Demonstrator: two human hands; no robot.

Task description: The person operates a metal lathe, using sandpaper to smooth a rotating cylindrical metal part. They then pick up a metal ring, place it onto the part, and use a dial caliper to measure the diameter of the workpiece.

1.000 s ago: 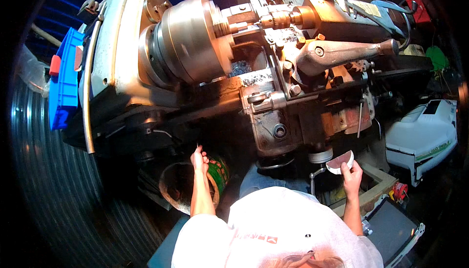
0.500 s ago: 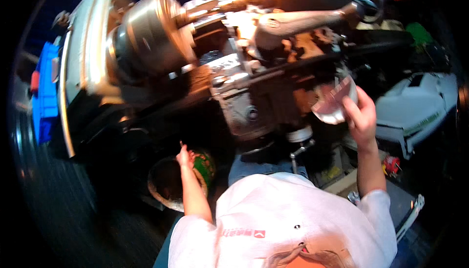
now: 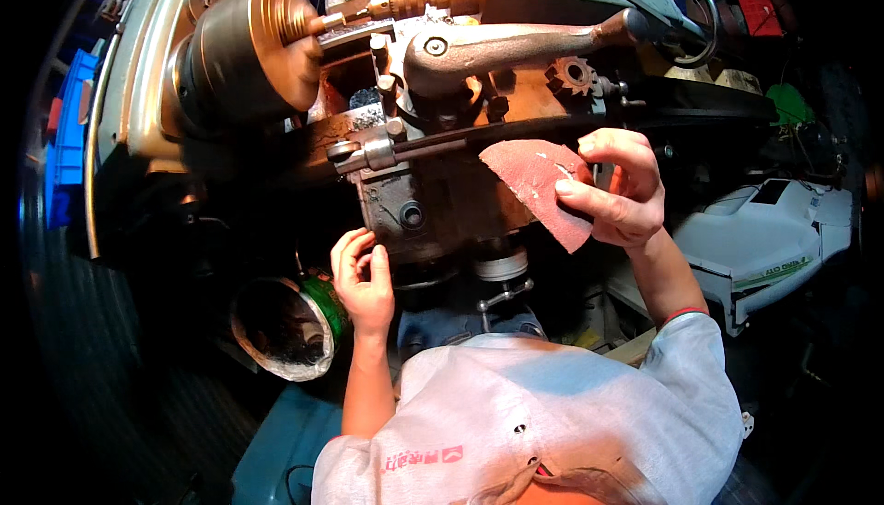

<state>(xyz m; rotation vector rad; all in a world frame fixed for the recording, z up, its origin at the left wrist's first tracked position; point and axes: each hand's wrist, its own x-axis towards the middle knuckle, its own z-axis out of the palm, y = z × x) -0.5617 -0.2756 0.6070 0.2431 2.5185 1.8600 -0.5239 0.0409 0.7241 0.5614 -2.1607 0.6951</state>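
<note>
A reddish piece of sandpaper point(image 3: 537, 185), roughly a half disc with a worn edge, is pinched between the thumb and fingers of my right hand point(image 3: 619, 190). I hold it in front of the lathe's carriage, beneath the long tool-post handle point(image 3: 534, 47). My left hand point(image 3: 364, 277) is raised by the lower left corner of the carriage apron point(image 3: 433, 197); its fingers are loosely bent and apart, with nothing seen in them. To the upper left, the lathe chuck point(image 3: 241, 54) looks blurred, as if turning. A slim metal rod point(image 3: 324, 23) sticks out of it toward the drill chuck point(image 3: 405, 0).
A green bucket point(image 3: 324, 316) with a dark inside stands below my left hand. The crank handle point(image 3: 505, 296) juts out near my waist. At right lies a white plastic panel point(image 3: 773, 238); at far left is a blue bin point(image 3: 72, 141). A toothed cutter point(image 3: 571, 74) sits on the lathe.
My right hand has brought the sandpaper leftward and turned its reddish face into clear view. My left hand has risen from beside the bucket to the carriage. The view has shifted slightly.
</note>
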